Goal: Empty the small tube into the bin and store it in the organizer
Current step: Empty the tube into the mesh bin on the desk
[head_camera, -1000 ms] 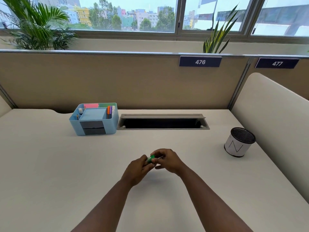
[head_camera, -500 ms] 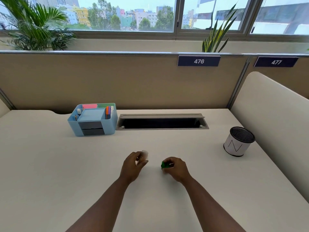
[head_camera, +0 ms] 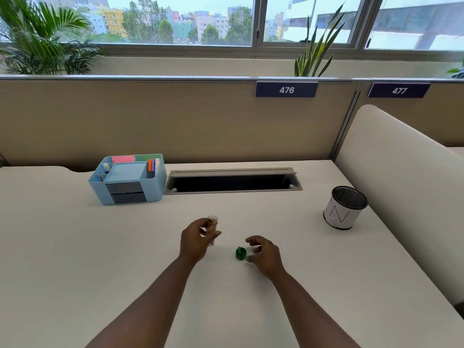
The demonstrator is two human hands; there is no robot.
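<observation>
Left hand [head_camera: 194,243] grip closed around small clear plastic tube [head_camera: 212,228], thumb and fingers wrapped on its lower part, tube upright, open mouth up, top poking above the fingers. Tube held just above the white surface [head_camera: 75,259], roughly centre. Right hand [head_camera: 263,253] grip loose and half-spread, fingers curled, holding nothing; small green round cap [head_camera: 240,253] lies on the surface just beside the right fingertips, contact hard to tell. Cap sits between the two hands, nearer the right one.

Light blue plastic desk organizer [head_camera: 128,180] stands well apart, far left, against the beige partition, with coloured pens and sticky notes in its compartments and grey drawers in front. White cylindrical bin with black mesh rim [head_camera: 345,208] stands well apart on the right, near the cream side panel.

Tube's lower half hidden by left-hand fingers; contents too small and see-through to make out. Inside of the bin not visible. Both forearms cut off at bottom edge.
</observation>
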